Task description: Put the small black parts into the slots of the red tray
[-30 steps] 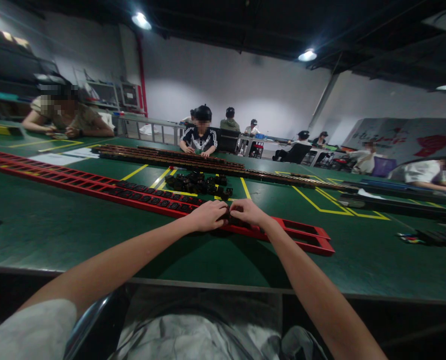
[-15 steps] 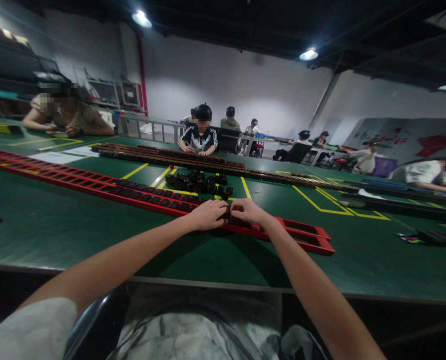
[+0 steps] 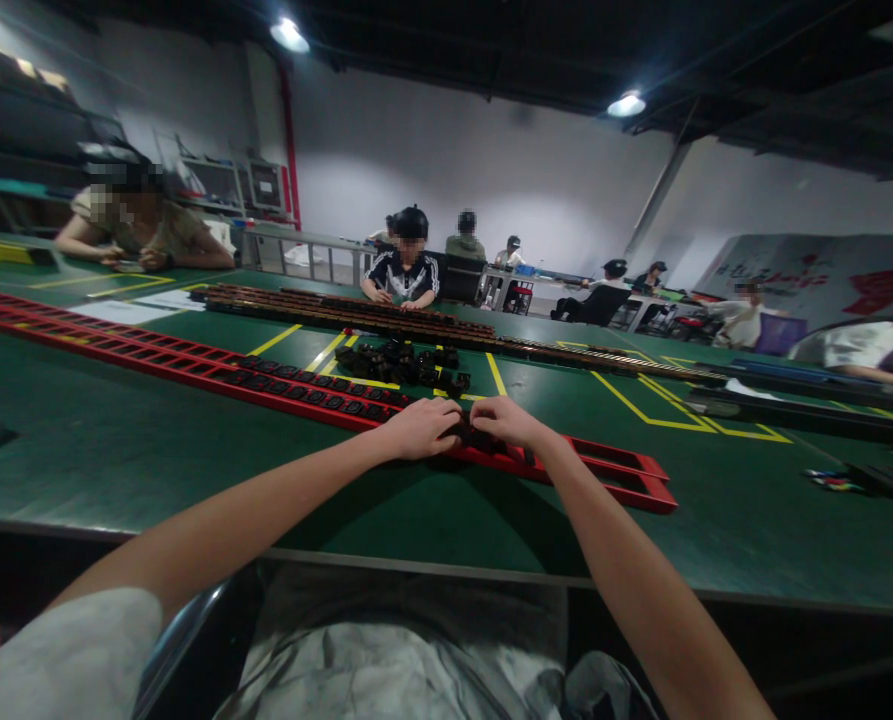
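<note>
A long red frame (image 3: pixel 168 363) with two rows of rectangular slots lies across the table in front of me. Square black parts (image 3: pixel 315 395) fill several slots left of my hands. Over the frame's right-hand portion, my left hand (image 3: pixel 422 428) has its fingers curled around a small dark part, mostly hidden. Close beside it, my right hand (image 3: pixel 507 420) bends its fingers down onto a black piece in the frame; the fingertips are largely covered. Just beyond my hands sits a pile of loose black parts (image 3: pixel 397 362).
Long brown-and-black strips (image 3: pixel 341 312) lie behind the pile. Yellow tape marks the green tabletop (image 3: pixel 416 515). Dark rails (image 3: pixel 813 412) and a bundle of cables (image 3: pixel 836 480) are at the right. Co-workers (image 3: pixel 408 260) sit across the table and farther back.
The view has shifted slightly, moving the scene a little to the right. My right hand's fingers have moved slightly away from the left hand; both stay over the frame.
</note>
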`<action>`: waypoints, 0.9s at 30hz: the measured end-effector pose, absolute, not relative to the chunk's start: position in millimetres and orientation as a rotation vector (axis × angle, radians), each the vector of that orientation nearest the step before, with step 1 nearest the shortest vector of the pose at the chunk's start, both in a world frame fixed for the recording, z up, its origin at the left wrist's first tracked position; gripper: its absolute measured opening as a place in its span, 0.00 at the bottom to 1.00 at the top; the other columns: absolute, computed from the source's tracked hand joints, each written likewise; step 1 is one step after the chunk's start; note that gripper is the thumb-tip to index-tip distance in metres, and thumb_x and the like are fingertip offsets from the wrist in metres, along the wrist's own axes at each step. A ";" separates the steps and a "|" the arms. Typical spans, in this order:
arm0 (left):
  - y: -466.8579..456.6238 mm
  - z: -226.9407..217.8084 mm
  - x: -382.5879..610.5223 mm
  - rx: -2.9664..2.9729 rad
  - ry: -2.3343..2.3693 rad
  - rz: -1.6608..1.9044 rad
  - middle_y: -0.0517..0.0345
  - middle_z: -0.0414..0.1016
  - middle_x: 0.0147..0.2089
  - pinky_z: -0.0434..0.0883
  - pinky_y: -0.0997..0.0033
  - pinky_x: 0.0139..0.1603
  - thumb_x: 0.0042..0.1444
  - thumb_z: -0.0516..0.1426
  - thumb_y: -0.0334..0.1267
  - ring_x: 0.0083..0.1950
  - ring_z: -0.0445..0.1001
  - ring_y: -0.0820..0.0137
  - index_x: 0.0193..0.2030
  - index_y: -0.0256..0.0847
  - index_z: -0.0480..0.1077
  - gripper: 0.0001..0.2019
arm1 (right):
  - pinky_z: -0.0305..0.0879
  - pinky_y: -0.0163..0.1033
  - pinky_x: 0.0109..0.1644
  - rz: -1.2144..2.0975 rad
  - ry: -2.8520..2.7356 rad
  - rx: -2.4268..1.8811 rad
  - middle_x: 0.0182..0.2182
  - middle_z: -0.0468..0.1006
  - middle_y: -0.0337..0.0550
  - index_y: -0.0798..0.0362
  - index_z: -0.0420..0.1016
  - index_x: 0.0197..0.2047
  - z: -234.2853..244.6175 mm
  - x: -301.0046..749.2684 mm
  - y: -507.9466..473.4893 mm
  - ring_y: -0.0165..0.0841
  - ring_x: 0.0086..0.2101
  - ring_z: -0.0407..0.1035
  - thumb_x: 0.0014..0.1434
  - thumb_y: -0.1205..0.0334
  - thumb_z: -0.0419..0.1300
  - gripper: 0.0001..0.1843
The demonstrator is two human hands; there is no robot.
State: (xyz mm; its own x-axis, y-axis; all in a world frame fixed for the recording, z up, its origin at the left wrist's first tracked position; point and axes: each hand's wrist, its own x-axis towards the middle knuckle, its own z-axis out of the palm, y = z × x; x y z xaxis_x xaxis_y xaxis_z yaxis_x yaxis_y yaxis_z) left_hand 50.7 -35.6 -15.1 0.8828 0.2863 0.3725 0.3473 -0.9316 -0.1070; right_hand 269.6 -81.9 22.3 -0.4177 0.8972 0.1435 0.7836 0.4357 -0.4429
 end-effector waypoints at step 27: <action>-34.2 -14.8 50.7 -2.899 -0.493 -0.522 0.50 0.71 0.58 0.68 0.61 0.56 0.66 0.54 0.45 0.56 0.70 0.61 0.52 0.40 0.71 0.15 | 0.61 0.34 0.40 0.288 -2.395 -1.470 0.32 0.79 0.42 0.54 0.79 0.36 25.7 263.0 -84.3 0.31 0.32 0.68 0.59 0.71 0.54 0.12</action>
